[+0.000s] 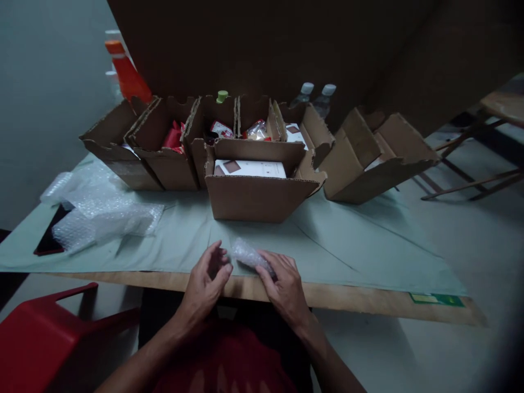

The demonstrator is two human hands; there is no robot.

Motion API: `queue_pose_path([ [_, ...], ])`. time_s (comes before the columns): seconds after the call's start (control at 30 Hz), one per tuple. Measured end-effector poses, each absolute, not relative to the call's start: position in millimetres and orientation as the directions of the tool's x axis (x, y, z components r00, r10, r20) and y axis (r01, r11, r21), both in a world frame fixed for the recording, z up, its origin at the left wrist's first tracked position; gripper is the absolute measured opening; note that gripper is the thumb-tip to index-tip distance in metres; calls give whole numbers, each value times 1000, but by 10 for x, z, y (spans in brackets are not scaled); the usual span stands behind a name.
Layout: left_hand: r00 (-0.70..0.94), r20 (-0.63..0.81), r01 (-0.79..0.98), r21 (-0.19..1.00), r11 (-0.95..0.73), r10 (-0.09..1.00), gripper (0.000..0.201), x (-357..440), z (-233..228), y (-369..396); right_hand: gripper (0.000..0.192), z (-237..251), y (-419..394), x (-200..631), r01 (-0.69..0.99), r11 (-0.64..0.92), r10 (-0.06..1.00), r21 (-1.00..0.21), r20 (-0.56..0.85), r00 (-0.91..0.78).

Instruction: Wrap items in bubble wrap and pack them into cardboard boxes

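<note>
My right hand (284,279) grips a small bundle of bubble wrap (249,254) above the near edge of the table. What lies inside the wrap cannot be made out. Just to the left, my left hand (208,273) holds nothing, its fingers curved and apart from the thumb, not touching the bundle. Beyond both hands stands a cardboard box (262,199) with a white carton (256,168) in it. At the left of the table lies a loose heap of bubble wrap (106,215), partly over a dark flat object (51,234).
Several open cardboard boxes (172,169) stand in a row behind, some holding packets. Another box (360,177) stands at the right. An orange bottle (127,71) and clear bottles (323,101) rise behind them. A red stool (45,338) is at lower left.
</note>
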State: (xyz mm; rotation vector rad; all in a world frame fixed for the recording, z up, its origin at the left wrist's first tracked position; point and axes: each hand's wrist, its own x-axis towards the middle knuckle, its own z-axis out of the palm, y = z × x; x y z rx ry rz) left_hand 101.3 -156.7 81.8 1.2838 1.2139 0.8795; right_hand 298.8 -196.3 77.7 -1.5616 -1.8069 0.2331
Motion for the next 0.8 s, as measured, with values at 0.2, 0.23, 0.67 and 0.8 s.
queue_pose_path([
  [0.2,363,-349,-200,877,438,864,96,1131,851,-1682,22,851,-2130,2860,583,186,965,-791,259,44],
  [0.23,373,-338,-200,880,430,864,97,1163,852,-1685,22,862,-2150,2863,546,147,975,-825,213,58],
  [0.67,319,-218,-13,972,235,922,88,1201,885,-1685,44,1006,-2080,3080,434,18,1000,-901,18,-4],
  [0.8,480,-140,125,988,91,866,97,1163,944,-1655,85,1214,-1996,3169,340,-26,981,-940,-88,-170],
])
